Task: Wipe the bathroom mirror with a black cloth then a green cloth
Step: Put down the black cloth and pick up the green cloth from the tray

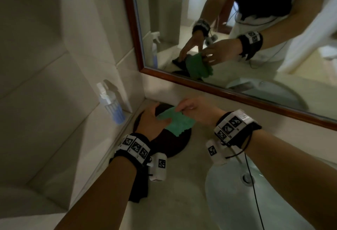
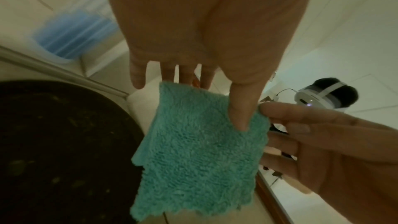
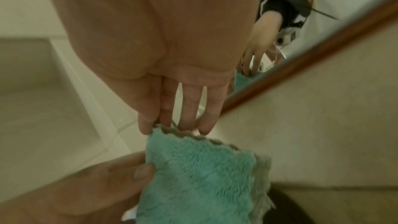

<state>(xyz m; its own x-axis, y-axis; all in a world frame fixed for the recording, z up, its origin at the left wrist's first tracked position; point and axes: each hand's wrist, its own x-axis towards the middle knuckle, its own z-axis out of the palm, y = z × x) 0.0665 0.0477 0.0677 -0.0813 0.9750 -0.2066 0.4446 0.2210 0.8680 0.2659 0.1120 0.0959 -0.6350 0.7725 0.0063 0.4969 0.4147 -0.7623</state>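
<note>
- Your left hand [image 1: 151,120] pinches one edge of the fluffy green microfibre cloth [image 1: 175,120], thumb [image 2: 239,108] pressed on top of the pile and fingers underneath.
- Your right hand [image 1: 197,110] pinches the opposite, scalloped edge of the same cloth between thumb and fingertips [image 3: 206,122], the fingers held long and close together.
- The cloth hangs between your two hands, folded double; its pile is shaggy and its lower hem is cut in small waves.
- Directly beneath both hands lies a round, dark brown flat tray [image 1: 169,144] on the pale stone-look counter [image 1: 182,193].
- A limp black cloth [image 1: 140,187] is draped at the counter's edge under your left forearm, partly hidden by the wrist band.
- Left of your left hand stands a clear plastic spray bottle with blue liquid and a white trigger head [image 1: 111,102], on a narrow ledge against the glossy pale wall tiles.
- Beyond your hands hangs the wall mirror with a red-brown wooden frame [image 1: 237,94]; its glass reflects both hands and the green cloth.
- Below your right forearm sits a smooth white oval basin [image 1: 228,202] with a metal drain.
</note>
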